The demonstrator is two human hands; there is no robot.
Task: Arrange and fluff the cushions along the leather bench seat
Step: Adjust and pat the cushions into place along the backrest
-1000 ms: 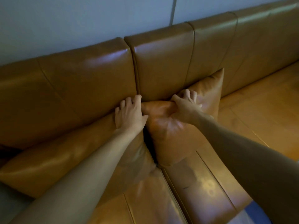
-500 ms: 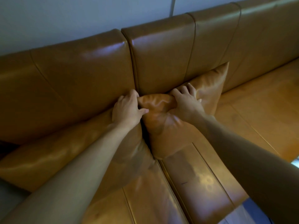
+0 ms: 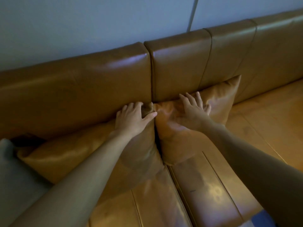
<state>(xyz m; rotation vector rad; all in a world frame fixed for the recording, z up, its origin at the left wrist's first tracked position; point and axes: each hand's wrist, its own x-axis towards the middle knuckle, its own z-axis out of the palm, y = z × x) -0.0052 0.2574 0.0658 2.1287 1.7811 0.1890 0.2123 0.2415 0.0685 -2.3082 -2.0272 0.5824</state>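
Observation:
Two tan leather cushions lean side by side against the bench backrest. The left cushion lies long and low; the right cushion stands more upright with its far corner pointing up. My left hand grips the top right corner of the left cushion, fingers curled over its edge. My right hand lies flat with fingers spread on the upper face of the right cushion, pressing it. The two cushions touch along a dark seam between my hands.
The leather bench seat runs on to the right with bare panels. A pale wall stands behind the backrest. A grey surface borders the bench at the left. A blue patch shows below the seat's front edge.
My right hand has let go of the right cushion's top corner and now lies flat with fingers spread. The left hand stays on the left cushion's corner. The view has shifted slightly.

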